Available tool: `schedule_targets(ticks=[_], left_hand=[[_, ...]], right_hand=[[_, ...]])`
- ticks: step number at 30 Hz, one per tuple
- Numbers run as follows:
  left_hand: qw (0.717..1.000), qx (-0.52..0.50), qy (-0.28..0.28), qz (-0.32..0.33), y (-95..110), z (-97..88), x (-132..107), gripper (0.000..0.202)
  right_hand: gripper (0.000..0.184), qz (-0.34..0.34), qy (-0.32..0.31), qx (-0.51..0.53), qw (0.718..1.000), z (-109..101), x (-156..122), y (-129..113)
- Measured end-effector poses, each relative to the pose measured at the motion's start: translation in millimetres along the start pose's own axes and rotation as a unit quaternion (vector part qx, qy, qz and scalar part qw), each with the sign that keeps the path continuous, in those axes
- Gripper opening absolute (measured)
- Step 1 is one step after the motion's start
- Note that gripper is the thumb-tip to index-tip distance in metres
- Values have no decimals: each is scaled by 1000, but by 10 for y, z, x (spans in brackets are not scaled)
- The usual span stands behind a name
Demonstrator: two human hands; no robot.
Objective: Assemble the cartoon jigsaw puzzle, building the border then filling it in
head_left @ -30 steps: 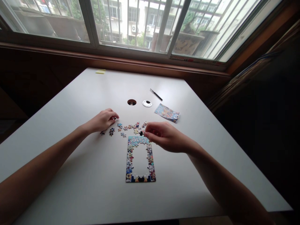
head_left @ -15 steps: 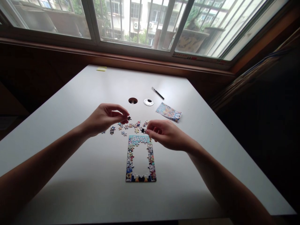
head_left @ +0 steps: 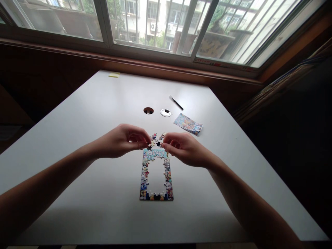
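Note:
Between the thumb and fingers of my left hand [head_left: 127, 141] is a small dark jigsaw piece [head_left: 149, 147], just above the top edge of the puzzle. My right hand [head_left: 183, 148] pinches another jigsaw piece, black with a lighter part [head_left: 158, 144], close to the first but apart from it. Below both hands lies the jigsaw puzzle [head_left: 169, 176], its colourful border joined and its middle bare white. Loose pieces [head_left: 154, 136] lie beyond it; my left hand hides several of them.
A small picture sheet [head_left: 188, 123] lies right of the loose pieces. Behind are a black pen [head_left: 176, 102], a round silver cover [head_left: 165, 112] and a hole [head_left: 148, 111] in the white table [head_left: 77, 193]. Yellow tape [head_left: 114, 74] marks the far edge.
My left hand has moved right and towards me with its piece, closing in on my right hand. My right hand has stayed nearly still. The view has shifted slightly.

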State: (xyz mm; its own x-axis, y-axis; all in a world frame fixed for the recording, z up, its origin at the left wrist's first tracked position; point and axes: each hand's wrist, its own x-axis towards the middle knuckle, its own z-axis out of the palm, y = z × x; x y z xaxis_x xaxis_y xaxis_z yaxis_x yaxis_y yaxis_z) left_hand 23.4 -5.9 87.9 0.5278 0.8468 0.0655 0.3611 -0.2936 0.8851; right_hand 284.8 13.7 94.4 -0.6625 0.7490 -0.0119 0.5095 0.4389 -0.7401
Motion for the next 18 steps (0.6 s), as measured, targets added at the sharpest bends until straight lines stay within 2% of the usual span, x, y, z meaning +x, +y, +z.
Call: schedule_targets(ticks=[3, 5, 11, 18], left_hand=[[987, 152, -61, 4, -131, -72, -5, 16], [975, 203, -88, -4, -238, -97, -14, 19], [953, 279, -110, -30, -440, -94, -39, 19], [937, 325, -117, -42, -472, -74, -45, 18]], right_hand=[[20, 21, 6, -73, 997, -61, 41, 147], [20, 48, -2, -130, 990, -119, 76, 289], [19, 132, -37, -207, 969, -305, 150, 609], [18, 182, -97, -210, 956, -432, 100, 609]])
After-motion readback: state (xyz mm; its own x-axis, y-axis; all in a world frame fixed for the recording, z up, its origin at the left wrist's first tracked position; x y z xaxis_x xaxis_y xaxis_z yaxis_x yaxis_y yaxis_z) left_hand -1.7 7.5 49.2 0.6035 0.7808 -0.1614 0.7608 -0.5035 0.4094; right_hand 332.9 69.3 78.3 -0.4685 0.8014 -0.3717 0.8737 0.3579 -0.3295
